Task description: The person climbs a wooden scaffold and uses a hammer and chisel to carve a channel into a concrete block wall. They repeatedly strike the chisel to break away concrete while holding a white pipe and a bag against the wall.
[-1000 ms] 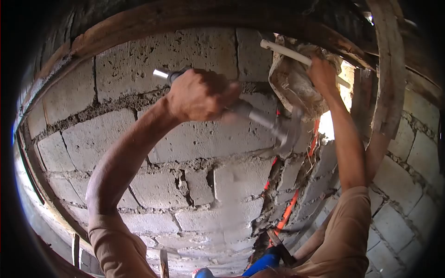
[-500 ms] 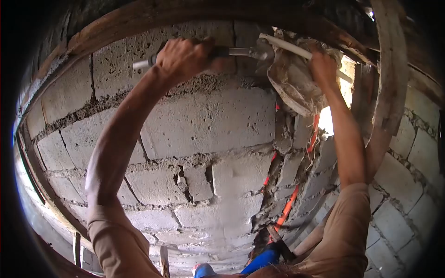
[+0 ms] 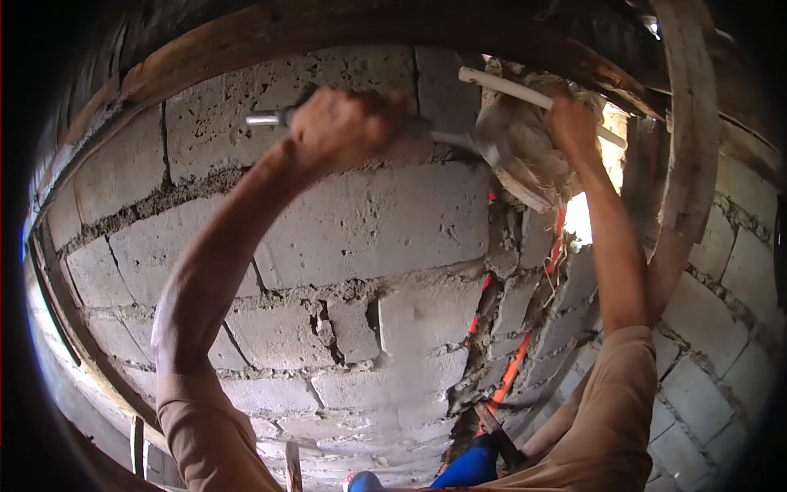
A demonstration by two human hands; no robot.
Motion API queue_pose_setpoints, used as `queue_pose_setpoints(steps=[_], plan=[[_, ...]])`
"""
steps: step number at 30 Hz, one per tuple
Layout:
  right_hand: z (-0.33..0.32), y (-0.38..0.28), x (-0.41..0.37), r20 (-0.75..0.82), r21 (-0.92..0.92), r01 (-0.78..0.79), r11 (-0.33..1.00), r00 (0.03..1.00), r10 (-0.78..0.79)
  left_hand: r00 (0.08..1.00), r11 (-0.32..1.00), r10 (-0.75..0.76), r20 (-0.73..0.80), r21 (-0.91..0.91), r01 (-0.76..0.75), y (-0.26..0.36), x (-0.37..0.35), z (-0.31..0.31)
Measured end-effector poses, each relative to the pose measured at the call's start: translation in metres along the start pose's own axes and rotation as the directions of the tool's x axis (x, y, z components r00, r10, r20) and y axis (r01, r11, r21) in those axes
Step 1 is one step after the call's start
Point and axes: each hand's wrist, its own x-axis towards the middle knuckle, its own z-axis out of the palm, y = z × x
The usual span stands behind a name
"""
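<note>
My left hand (image 3: 348,127) is closed around the dark grip of a hammer (image 3: 266,119). The bare metal butt of its handle sticks out to the left. The hammer's shaft and head are smeared by motion, close to a crumpled, dusty sack (image 3: 525,168). Higher up on the right, my right hand (image 3: 571,121) is wrapped round a pale rod (image 3: 504,85), possibly a pipe. One end of the rod points left above the hammer; the other shows to the right of my fingers. Behind the rod hangs the sack, at a bright gap in the wall.
A rough concrete block wall (image 3: 369,217) fills the view ahead. Orange tubing (image 3: 512,369) runs down a broken channel in it. A wooden beam (image 3: 328,29) crosses overhead, and a wooden post (image 3: 693,123) stands at the right. Blue-clothed legs (image 3: 471,463) show below.
The hammer in my left hand has swung down and slightly right, its head now lower, away from the rod's end. My right hand and the rod have barely shifted.
</note>
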Motion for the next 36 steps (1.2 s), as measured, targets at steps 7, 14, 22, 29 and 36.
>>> queue_pose_setpoints(steps=[7,14,22,29,36], plan=[[-0.01,-0.01,-0.008,-0.001,0.06,0.025,0.998,1.0,-0.025,0.974,0.985,0.173,-0.147,0.036,-0.169,0.015,-0.005,-0.002],[-0.013,-0.011,-0.002,0.019,0.052,0.006,0.999,1.0,-0.007,0.989,0.991,0.128,-0.068,-0.026,-0.13,0.027,0.003,-0.012],[-0.021,-0.004,-0.001,-0.014,0.048,0.031,0.998,0.999,-0.03,0.948,0.971,-0.239,0.211,0.081,0.227,-0.007,-0.002,0.019],[-0.018,-0.007,0.002,0.007,0.031,0.002,1.0,1.0,-0.003,0.975,0.975,0.221,-0.02,-0.024,-0.221,0.018,-0.005,0.003],[-0.024,0.001,0.01,-0.023,0.016,0.144,0.989,0.989,-0.144,0.998,0.998,0.058,-0.021,-0.016,-0.058,0.02,0.01,-0.01]])
